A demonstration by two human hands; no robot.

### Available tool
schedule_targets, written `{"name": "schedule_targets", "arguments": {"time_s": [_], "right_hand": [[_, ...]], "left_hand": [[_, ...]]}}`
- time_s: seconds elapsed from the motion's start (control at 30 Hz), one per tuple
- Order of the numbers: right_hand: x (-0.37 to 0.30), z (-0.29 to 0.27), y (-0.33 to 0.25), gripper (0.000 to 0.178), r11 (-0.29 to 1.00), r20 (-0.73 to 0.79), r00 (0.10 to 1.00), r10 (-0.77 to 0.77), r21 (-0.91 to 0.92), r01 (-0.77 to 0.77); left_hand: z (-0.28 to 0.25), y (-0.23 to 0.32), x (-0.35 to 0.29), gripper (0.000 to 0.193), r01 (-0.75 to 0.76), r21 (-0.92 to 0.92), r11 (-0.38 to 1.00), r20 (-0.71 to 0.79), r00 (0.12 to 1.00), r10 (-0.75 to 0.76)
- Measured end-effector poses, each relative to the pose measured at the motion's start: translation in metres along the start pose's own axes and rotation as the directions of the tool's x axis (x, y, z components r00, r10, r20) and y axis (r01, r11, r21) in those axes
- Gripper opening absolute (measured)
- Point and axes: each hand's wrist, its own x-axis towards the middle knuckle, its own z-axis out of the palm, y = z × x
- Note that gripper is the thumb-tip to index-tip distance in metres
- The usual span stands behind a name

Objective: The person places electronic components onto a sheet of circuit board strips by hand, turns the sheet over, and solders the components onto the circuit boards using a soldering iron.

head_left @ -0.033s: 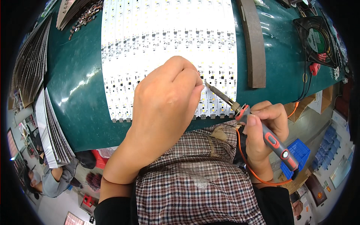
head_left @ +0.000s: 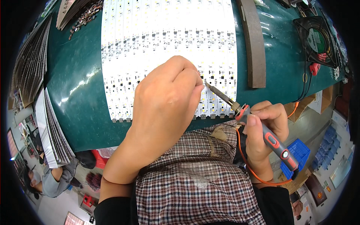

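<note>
My right hand (head_left: 268, 125) grips a grey and red soldering iron (head_left: 275, 142), its orange cord curving away below. The iron's tip points up and left, down at the white LED circuit boards (head_left: 168, 22), which lie side by side as a panel with rows of small black and yellow parts. Just left of that tip, the fingers of my left hand (head_left: 167, 95) are pinched together over the boards. Whatever the pinch holds is too small or hidden to make out. My left hand covers part of the panel's lower middle. Small metal connectors (head_left: 203, 116) line the panel's near edge.
Right of the panel lies a long dark bar (head_left: 253, 45) on the green tabletop (head_left: 78, 127). A black fan (head_left: 316, 39) stands at the far right. Stacked strips (head_left: 52, 131) sit along the left edge, below loose small parts (head_left: 85, 20). Another person (head_left: 54, 182) is at the lower left.
</note>
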Motion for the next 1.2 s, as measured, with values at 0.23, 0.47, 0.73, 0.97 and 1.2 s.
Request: {"name": "schedule_targets", "arguments": {"time_s": [0.23, 0.47, 0.73, 0.97, 1.2], "right_hand": [[-0.001, 0.001, 0.000, 0.021, 1.000, -0.023, 1.000, 0.021, 0.020, -0.020], [-0.001, 0.001, -0.001, 0.020, 1.000, -0.042, 0.999, 0.001, 0.021, 0.000], [0.001, 0.008, -0.003, 0.023, 1.000, 0.028, 1.000, -0.008, -0.014, 0.008], [0.002, 0.015, -0.001, 0.024, 1.000, 0.040, 0.999, -0.018, 0.017, 0.018], [0.000, 0.014, -0.002, 0.023, 1.000, 0.030, 0.999, -0.022, -0.006, 0.022]], "left_hand": [[0.000, 0.002, 0.001, 0.012, -0.005, -0.049, 0.999, -0.006, 1.000, 0.005], [-0.015, 0.006, -0.005, 0.011, 0.013, 0.138, 0.990, -0.032, 0.999, -0.008], [-0.011, 0.000, -0.008, 0.013, 0.059, 0.013, 0.998, -0.055, 0.997, -0.058], [-0.008, -0.002, -0.009, 0.013, 0.070, 0.026, 0.997, -0.051, 0.996, -0.069], [-0.007, -0.005, -0.008, 0.014, 0.055, 0.035, 0.998, -0.043, 0.998, -0.053]]}}
